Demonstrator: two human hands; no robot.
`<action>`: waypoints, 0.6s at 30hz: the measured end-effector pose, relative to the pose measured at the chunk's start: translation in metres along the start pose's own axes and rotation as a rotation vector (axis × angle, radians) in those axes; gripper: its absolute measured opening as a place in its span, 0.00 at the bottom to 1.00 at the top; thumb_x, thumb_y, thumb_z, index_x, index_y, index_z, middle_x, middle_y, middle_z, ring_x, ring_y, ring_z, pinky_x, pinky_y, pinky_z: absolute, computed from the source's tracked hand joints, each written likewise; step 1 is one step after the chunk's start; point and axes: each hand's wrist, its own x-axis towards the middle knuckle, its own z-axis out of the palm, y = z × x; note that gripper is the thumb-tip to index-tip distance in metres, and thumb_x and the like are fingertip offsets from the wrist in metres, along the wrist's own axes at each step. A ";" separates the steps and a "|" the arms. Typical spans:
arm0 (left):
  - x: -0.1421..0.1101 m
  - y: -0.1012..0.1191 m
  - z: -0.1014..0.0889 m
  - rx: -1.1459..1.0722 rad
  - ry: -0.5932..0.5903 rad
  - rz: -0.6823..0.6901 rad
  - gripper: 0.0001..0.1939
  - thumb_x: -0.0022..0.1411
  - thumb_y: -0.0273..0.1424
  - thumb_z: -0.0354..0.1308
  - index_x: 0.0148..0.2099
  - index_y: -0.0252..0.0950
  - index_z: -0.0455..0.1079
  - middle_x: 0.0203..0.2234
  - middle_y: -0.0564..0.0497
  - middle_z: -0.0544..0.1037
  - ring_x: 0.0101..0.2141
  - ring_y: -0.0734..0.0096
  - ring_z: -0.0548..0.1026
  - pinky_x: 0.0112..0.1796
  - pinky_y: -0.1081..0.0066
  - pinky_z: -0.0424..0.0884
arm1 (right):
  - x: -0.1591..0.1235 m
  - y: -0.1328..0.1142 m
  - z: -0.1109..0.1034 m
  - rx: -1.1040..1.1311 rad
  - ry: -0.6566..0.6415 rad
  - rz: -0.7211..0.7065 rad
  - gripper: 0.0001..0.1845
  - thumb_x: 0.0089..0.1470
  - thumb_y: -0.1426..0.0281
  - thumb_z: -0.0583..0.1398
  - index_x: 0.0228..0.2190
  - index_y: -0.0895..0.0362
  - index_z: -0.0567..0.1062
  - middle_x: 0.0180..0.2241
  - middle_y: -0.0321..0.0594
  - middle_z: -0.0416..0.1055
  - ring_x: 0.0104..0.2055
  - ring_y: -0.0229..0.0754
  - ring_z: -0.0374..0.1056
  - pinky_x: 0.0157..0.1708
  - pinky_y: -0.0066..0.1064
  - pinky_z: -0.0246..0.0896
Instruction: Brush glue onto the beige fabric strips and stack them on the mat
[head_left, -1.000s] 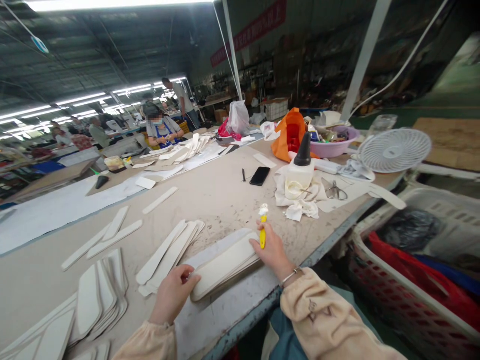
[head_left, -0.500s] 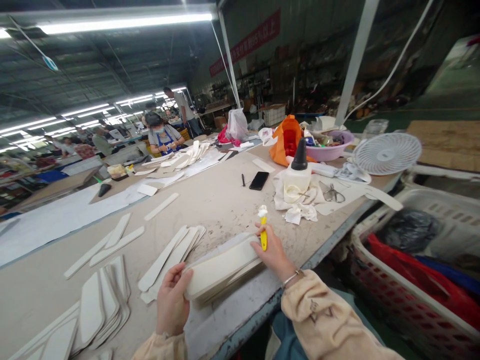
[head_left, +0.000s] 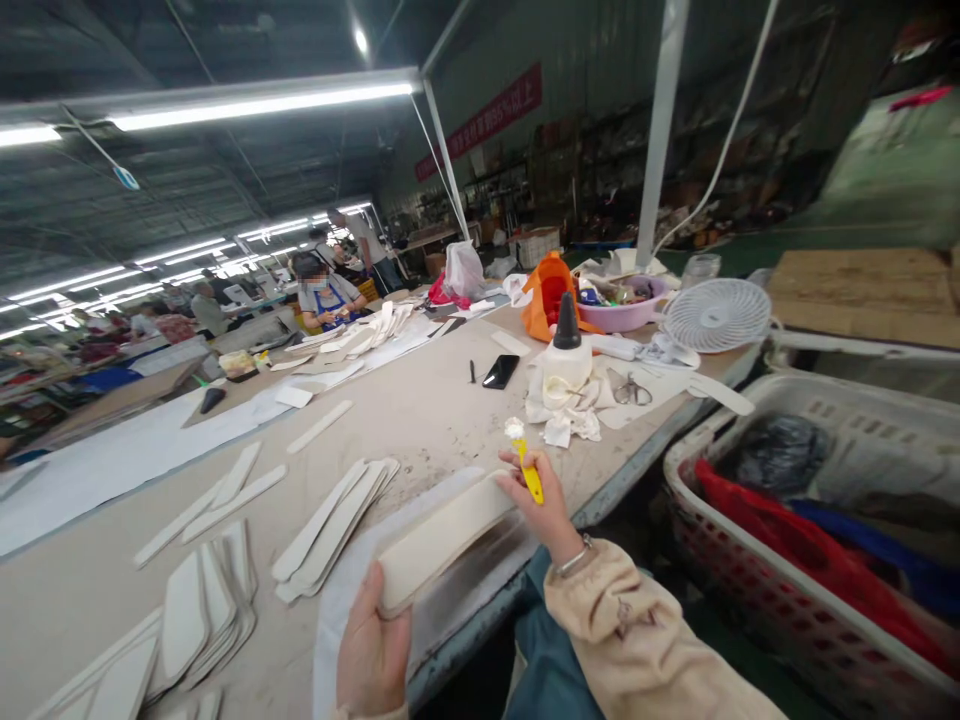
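Note:
A long, pale strip-shaped panel with rounded ends is held raised and tilted over the table's near edge. My left hand grips its left end, thumb on top; the fingers underneath are partly hidden. At the far right end, the fingers of my right hand touch the panel. That hand also grips a yellow-handled brush with a clumpy white tip pointing up and away. Under the panel lies a whitish sheet. Fanned pale panels rest left of it, with a larger pile further left.
A white bottle with a black cone cap stands among crumpled cloths, near scissors and a phone. Behind are an orange bag, purple basin and fan. A filled plastic basket stands right. A co-worker sits beyond.
The panel has lifted off the table surface, its left end shifting right and toward me. My left hand has moved right and turned more palm-up. The view has swung slightly right.

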 end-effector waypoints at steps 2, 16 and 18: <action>-0.014 -0.009 -0.012 0.009 -0.010 -0.091 0.18 0.66 0.24 0.50 0.58 0.35 0.66 0.46 0.43 0.79 0.47 0.62 0.77 0.47 0.61 0.76 | -0.003 0.001 -0.001 0.002 -0.008 -0.001 0.21 0.49 0.66 0.66 0.33 0.51 0.56 0.45 0.41 0.74 0.31 0.37 0.69 0.40 0.35 0.66; -0.052 -0.080 -0.058 0.071 -0.069 -0.360 0.20 0.62 0.21 0.56 0.56 0.35 0.64 0.37 0.43 0.83 0.38 0.58 0.82 0.33 0.69 0.81 | -0.009 -0.009 0.005 0.068 -0.079 -0.001 0.20 0.49 0.63 0.64 0.33 0.50 0.57 0.42 0.38 0.75 0.47 0.47 0.70 0.48 0.40 0.60; -0.051 -0.085 -0.064 0.050 -0.113 -0.401 0.18 0.61 0.22 0.58 0.53 0.38 0.68 0.38 0.44 0.83 0.40 0.57 0.81 0.36 0.67 0.80 | -0.008 -0.011 0.004 0.076 -0.078 0.007 0.20 0.50 0.62 0.63 0.33 0.50 0.56 0.42 0.39 0.75 0.48 0.48 0.69 0.48 0.40 0.60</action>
